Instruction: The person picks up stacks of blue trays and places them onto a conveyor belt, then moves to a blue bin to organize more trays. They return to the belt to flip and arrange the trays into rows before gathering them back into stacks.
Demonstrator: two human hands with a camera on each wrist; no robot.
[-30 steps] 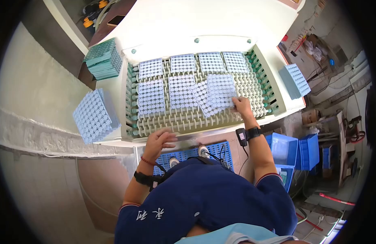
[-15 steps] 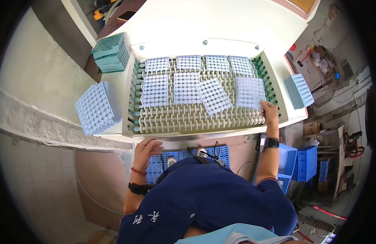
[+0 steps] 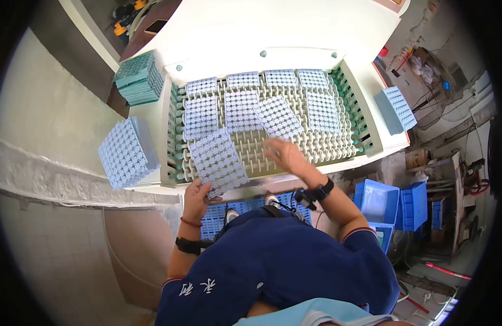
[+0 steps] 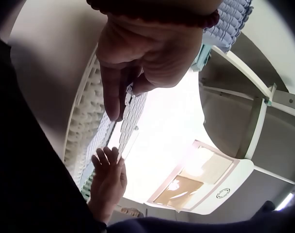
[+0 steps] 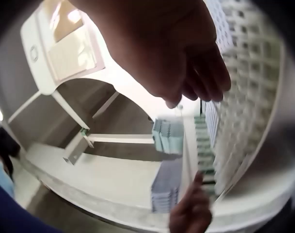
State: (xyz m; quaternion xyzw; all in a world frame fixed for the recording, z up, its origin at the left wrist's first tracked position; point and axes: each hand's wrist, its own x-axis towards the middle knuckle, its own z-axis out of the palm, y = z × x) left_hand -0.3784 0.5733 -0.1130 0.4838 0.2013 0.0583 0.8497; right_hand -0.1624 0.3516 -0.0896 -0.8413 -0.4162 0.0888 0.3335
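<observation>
In the head view the left hand pinches the near edge of a light-blue perforated panel, tilted over the front left of the roller bed. From the left wrist view, thumb and fingers of the left hand hold that panel nearly edge-on. The right hand hovers over the bed's front, blurred, fingers extended, holding nothing. Several panels lie on the rollers in two rows; one sits askew, overlapping its left neighbour. At the right lies a straight one.
Left of the bed stand a green stack and a light-blue stack. Another blue stack is on the right ledge. Blue bins stand on the floor at right; the machine's front rail runs before the body.
The right hand has let go of a panel at the bed's right and moved left. The left hand, empty before, now holds another panel. The head view has shifted slightly.
</observation>
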